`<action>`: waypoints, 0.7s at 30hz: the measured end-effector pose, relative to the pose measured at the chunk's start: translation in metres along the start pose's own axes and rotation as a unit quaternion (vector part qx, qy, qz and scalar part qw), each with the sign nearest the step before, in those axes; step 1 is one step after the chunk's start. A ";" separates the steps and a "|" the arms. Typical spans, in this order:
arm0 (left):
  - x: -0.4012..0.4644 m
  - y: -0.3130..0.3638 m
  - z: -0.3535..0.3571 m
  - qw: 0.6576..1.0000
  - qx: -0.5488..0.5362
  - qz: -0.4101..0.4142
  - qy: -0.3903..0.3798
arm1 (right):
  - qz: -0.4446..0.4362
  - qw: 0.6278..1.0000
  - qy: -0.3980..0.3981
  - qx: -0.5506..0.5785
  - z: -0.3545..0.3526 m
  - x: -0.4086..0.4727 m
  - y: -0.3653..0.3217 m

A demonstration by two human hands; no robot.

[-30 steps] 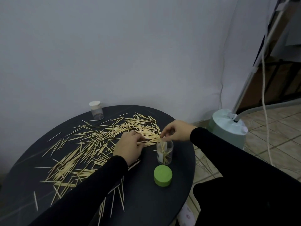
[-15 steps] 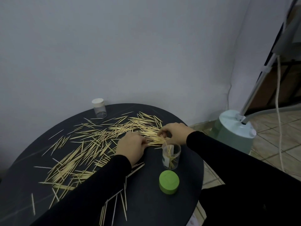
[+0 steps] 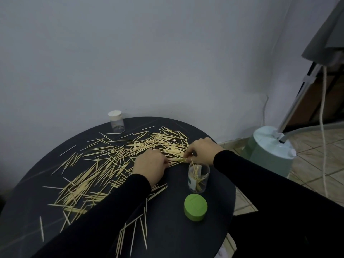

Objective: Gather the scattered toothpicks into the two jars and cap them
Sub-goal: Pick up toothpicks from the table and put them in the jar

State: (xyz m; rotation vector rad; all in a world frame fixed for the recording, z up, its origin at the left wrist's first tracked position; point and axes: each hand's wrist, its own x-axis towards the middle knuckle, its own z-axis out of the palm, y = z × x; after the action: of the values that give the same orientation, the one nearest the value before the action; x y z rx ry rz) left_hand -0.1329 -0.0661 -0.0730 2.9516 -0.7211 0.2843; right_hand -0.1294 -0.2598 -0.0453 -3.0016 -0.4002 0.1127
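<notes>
Toothpicks (image 3: 115,161): scattered across the dark round desk (image 3: 214,211), thickest in a band from the far centre down to the near left; a small bundle lies between the two hands. A few already stand loosely inside the open jar.
Change, right hand: one second ago the right hand (image 3: 202,152) was over the jar mouth, apparently releasing picks. It has since moved back onto the pile just behind the jar, fingers curled down and pinching one end of the bundle.
Change, left hand: the left hand (image 3: 149,165) has stayed on the pile, knuckles up, fingers curled onto the other end of the same bundle.
Meaning for the task: one deposit appears complete and the next pickup is in progress. Judged by the amount left on the desk, the task is at an early stage.
Open jar (image 3: 198,178): clear, upright, uncapped, near the desk's right edge, just in front of the right hand.
Green cap (image 3: 195,207): lying on the desk just in front of the open jar, not yet fitted.
Second jar (image 3: 116,122): at the far edge near the wall, white cap on, apparently nearly empty, well apart from both hands.
</notes>
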 end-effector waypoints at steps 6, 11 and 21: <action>-0.001 0.001 0.006 1.000 -0.006 -0.012 0.006 | 0.001 1.000 0.006 -0.002 -0.001 -0.002 -0.001; -0.002 0.001 0.010 1.000 -0.015 -0.009 0.014 | 0.001 1.000 0.021 -0.001 -0.001 -0.002 0.000; 0.000 -0.002 0.010 0.998 -0.054 -0.028 0.031 | 0.017 0.999 0.027 0.038 -0.003 -0.004 0.000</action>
State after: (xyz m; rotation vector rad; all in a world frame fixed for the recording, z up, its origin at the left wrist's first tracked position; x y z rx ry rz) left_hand -0.1306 -0.0653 -0.0830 2.8418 -0.6242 0.3194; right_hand -0.1329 -0.2612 -0.0421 -2.9292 -0.3314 0.0486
